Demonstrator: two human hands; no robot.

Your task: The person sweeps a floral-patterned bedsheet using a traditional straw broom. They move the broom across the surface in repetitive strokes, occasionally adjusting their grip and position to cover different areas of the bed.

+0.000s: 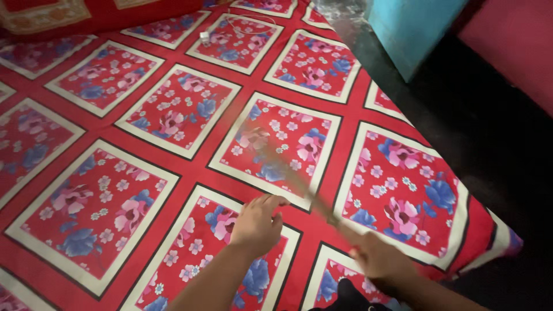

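A thin, motion-blurred stick (299, 184) is gripped in the right hand (377, 256). The left hand (256, 224) is held loosely curled, empty, over the red floral bedsheet (144, 115).

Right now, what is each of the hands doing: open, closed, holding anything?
Left hand: loosely open, fingers curled, holding nothing, over the red floral bedsheet.
Right hand: closed around a thin stick, blurred by motion.

Head camera looks steeply down, close over the bedsheet (173, 115).
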